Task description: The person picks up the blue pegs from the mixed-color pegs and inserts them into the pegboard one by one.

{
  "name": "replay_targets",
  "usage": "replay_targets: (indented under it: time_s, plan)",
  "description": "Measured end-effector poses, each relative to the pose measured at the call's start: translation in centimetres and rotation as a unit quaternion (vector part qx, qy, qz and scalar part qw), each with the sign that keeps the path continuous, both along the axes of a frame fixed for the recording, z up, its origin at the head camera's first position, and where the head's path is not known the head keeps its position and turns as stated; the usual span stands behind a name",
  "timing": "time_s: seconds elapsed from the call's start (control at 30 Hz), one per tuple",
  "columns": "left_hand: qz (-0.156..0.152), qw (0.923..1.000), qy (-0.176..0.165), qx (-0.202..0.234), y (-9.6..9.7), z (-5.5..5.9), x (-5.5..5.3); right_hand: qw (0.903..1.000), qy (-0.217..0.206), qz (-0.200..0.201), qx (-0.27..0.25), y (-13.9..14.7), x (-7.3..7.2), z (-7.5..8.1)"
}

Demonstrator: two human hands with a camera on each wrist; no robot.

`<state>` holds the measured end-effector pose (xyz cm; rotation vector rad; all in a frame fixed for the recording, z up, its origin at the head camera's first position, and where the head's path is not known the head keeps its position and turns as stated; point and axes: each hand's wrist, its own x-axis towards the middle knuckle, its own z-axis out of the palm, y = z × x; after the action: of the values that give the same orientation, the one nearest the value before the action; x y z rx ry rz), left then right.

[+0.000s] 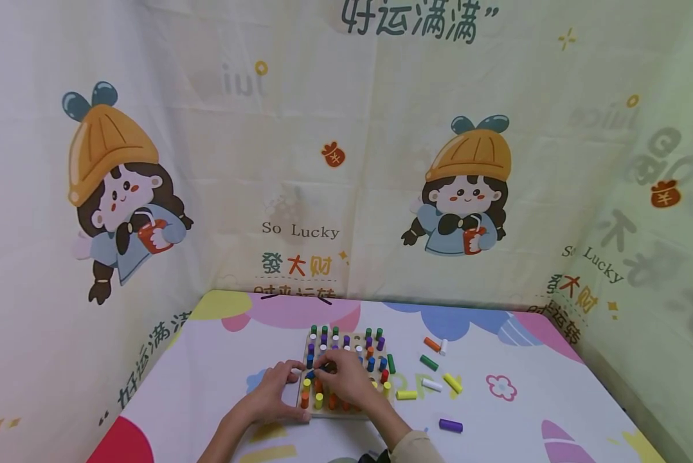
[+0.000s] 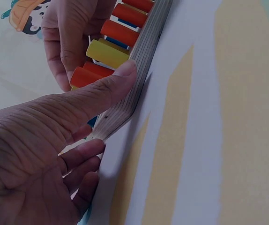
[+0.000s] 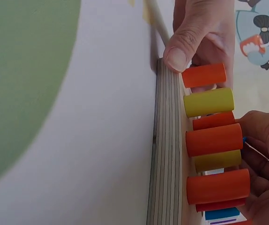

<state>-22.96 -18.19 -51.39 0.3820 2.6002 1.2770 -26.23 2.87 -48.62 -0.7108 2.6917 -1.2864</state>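
A wooden pegboard (image 1: 323, 414) lies on the table, with rows of coloured pegs standing in it: green, purple, white, blue, yellow, orange and red. My left hand (image 1: 271, 395) grips the board's near left corner. In the left wrist view its thumb (image 2: 125, 69) presses on the near edge, and its fingers bend along the left side. Over the board's left half, my right hand (image 1: 349, 379) pinches a blue peg (image 1: 310, 374). Only a bit of that peg shows at the fingertips in the right wrist view, so whether it sits in a hole is hidden.
Right of the board lie loose pegs: orange (image 1: 432, 345), green (image 1: 429, 363), white (image 1: 432, 384), yellow (image 1: 407, 395) and purple (image 1: 450, 426), among others. A green peg (image 1: 391, 364) is at the board's right edge. A printed cloth (image 1: 375, 193) hangs behind the table.
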Motion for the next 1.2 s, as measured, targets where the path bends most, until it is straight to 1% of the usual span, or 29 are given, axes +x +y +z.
replay_targets:
  time_s: [0.17,0.4,0.67,0.8,1.07,1.2]
  plan:
    - [0.004,1.0,0.004,-0.007,0.0,0.1,0.0,1.0,-0.001,-0.004,-0.001,-0.3,0.0,-0.1]
    - [0.0,1.0,0.004,-0.007,0.2,-0.3,-0.3,0.9998,-0.011,-0.013,-0.008,-0.4,0.1,0.2]
    - [0.004,0.9999,0.006,-0.015,0.3,0.3,0.0,0.9991,-0.018,-0.023,-0.029,-0.7,0.4,0.5]
    - [0.004,0.9997,0.004,-0.026,0.3,0.3,0.0,0.999,-0.022,-0.02,-0.034,-0.9,0.4,0.4]
    - [0.009,0.9997,0.001,-0.025,0.1,0.6,-0.1,0.9986,-0.022,-0.018,-0.044,-1.2,0.4,0.6]
    - [0.008,0.9997,-0.003,-0.024,-0.1,0.5,0.1,0.9981,-0.017,-0.018,-0.056,-1.1,0.6,0.6]
